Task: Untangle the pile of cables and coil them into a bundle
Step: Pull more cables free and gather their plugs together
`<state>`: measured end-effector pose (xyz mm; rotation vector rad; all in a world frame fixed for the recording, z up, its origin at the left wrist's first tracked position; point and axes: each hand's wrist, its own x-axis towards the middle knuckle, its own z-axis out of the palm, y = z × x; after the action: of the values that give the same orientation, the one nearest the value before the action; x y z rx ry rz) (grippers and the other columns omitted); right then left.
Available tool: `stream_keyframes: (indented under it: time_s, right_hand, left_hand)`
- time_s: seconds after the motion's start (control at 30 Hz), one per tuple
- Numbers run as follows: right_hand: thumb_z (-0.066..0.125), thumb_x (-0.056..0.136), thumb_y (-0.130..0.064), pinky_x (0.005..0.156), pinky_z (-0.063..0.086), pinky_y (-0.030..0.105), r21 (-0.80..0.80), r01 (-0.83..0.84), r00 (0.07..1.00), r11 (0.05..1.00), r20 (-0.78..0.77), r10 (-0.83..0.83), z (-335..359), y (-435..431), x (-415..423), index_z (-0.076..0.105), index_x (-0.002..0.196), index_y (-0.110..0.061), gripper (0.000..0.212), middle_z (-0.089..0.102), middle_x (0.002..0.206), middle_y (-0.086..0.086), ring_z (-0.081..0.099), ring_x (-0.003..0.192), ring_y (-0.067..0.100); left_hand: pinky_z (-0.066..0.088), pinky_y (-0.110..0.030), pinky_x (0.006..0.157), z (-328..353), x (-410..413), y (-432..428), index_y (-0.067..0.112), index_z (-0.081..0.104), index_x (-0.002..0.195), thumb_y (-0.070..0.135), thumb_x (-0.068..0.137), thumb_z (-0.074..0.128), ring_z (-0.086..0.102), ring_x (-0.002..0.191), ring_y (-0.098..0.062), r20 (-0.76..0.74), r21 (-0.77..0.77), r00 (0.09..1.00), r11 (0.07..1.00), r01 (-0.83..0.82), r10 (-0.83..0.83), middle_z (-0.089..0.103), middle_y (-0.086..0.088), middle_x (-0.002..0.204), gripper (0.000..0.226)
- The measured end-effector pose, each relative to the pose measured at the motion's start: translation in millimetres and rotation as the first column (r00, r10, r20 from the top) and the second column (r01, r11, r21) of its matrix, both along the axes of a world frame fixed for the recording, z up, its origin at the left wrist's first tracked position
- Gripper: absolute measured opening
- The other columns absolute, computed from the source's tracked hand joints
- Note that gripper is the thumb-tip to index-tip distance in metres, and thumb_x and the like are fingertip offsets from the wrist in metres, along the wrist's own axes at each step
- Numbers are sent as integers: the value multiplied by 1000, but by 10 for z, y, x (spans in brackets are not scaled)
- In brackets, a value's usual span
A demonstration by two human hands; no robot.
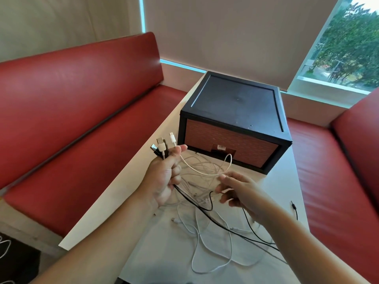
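While our left hand [164, 177] grips the plug ends [162, 148], our right hand [240, 191] pinches a white cable [196, 171]; next we should draw it from the tangle [205, 232].

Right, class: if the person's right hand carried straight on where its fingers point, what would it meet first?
Probably the thin white cable looping just by the right hand's fingers, though depth is unclear; beyond it, the left hand gripping plug ends.

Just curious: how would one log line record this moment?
left hand: grips cable ends | right hand: at white cable, grip unclear | tangle: on table
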<state>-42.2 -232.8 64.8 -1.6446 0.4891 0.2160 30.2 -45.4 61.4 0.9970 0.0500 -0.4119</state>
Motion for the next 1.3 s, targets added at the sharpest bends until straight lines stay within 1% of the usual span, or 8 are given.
stream_keyframes:
  time_s: [0.1,0.17,0.3,0.4,0.63,0.8,1.0,1.3]
  right_hand:
    - [61,93,-22,57,39,19,-272,321,922,907,308,-234,-46,-26,-5,51,94,-14,13,50,78,-1,45,64,8]
    - [60,92,-27,74,37,18,-535,411,810,738,585,-27,10,21,-10,52,101,-20,14,49,91,-7,44,81,5]
    - [48,93,-46,84,35,24,-842,48,795,538,358,489,19,274,29,54,119,-24,35,54,101,-14,46,97,6]
    - [57,95,-18,66,40,25,-770,95,726,632,487,485,-30,396,85,61,99,-15,7,59,80,-7,53,74,10]
    - [67,87,-7,64,54,28,-503,112,753,857,605,257,0,430,82,69,100,-15,15,60,86,-12,59,76,12]
    - [70,86,-10,63,44,17,-465,114,842,878,514,162,93,395,110,71,88,-21,11,58,70,-10,57,67,6]
    - [66,87,-3,57,47,21,-64,-10,910,998,414,36,166,434,74,71,95,-9,11,53,63,2,55,54,5]
    - [69,86,-5,59,50,23,-253,-42,909,967,393,142,170,486,69,68,89,-6,4,62,66,4,57,55,7]
  left_hand:
    - [11,-19,43,41,-33,-13,13,64,100,31,85,58,19,39,-2,46,39,998,998,45,-47,29,13,47,24]
    - [14,-17,42,74,-56,-44,13,64,100,32,81,60,20,40,-2,60,59,995,995,82,-85,31,13,47,28]
    - [17,-16,39,97,-111,-125,12,67,101,28,90,56,18,41,-2,84,87,985,986,143,-151,22,10,50,22]
    - [15,-17,40,102,-134,-128,11,67,102,22,98,51,17,41,-2,102,91,978,981,172,-181,23,9,50,19]
    - [19,-17,41,106,-154,-100,11,68,102,26,91,57,19,45,-4,128,114,964,969,219,-232,24,6,56,22]
    - [18,-17,41,134,-170,-136,16,72,98,30,79,64,18,45,-4,103,72,968,973,221,-228,22,6,56,25]
    - [21,-15,44,154,-159,-124,16,63,108,25,77,67,24,46,-2,64,-10,960,962,273,-272,33,10,54,32]
    - [30,-12,43,143,-180,-145,10,59,93,21,84,61,43,44,0,71,46,961,964,263,-266,55,8,58,14]
